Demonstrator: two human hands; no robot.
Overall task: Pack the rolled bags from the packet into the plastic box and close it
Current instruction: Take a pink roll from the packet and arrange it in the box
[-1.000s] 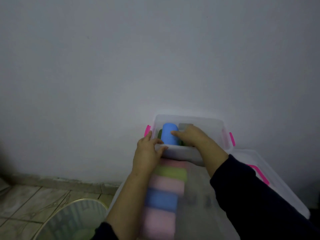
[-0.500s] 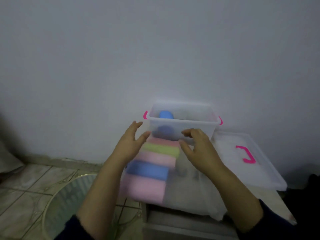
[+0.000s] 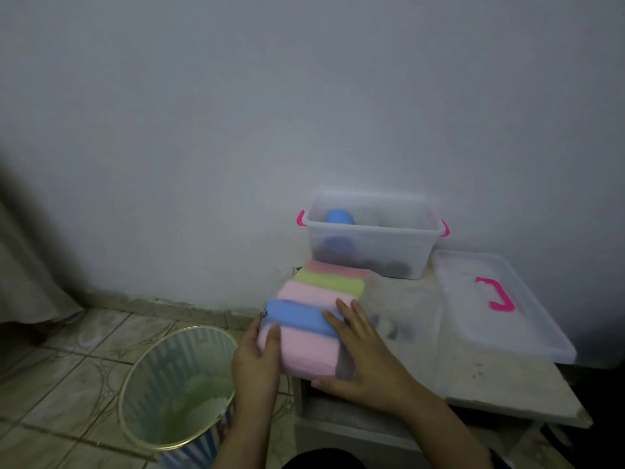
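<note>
A clear plastic packet (image 3: 402, 306) lies on a small white table, with pink, green and blue rolled bags (image 3: 314, 313) stacked in its left half. My left hand (image 3: 257, 360) grips the packet's near left end around the front pink roll. My right hand (image 3: 365, 360) lies flat on the packet, fingers spread over the blue and pink rolls. Behind the packet stands the open clear plastic box (image 3: 372, 245) with pink clips; a blue roll (image 3: 340, 218) and some dark rolls sit inside. Its lid (image 3: 500, 299), with a pink handle, lies to the right.
The table (image 3: 490, 397) stands against a plain white wall. A striped waste bin (image 3: 179, 387) with a pale green liner stands on the tiled floor to the left, close to my left forearm. A curtain edge hangs at far left.
Both hands have left the box and come back toward me onto the packet's near end. The blue roll now stays in the box. The camera has pulled back and tilted down.
</note>
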